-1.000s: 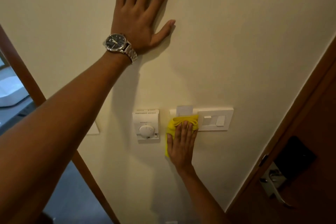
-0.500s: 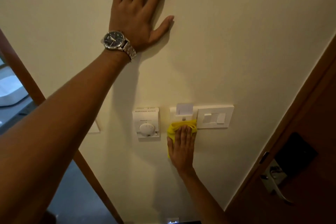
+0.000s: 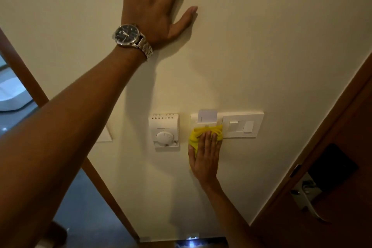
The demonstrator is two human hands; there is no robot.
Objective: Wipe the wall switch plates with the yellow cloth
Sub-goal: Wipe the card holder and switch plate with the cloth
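My right hand (image 3: 205, 155) presses the yellow cloth (image 3: 196, 134) flat against the lower left part of the white switch plate (image 3: 241, 125), just under the key card (image 3: 207, 119) in its slot. Most of the cloth is hidden under my fingers. The plate's right half with its rocker switches is uncovered. My left hand (image 3: 159, 6), with a steel watch (image 3: 128, 36) on the wrist, rests flat on the wall high above, fingers spread, holding nothing.
A white thermostat (image 3: 165, 133) with a round dial sits left of the cloth. A wooden door frame (image 3: 24, 74) runs down the left. A brown door with a metal handle (image 3: 308, 197) and dark lock panel stands at the right.
My right hand and the cloth have slid down the left part of the switch plate, uncovering the key card. My left hand stays on the wall.
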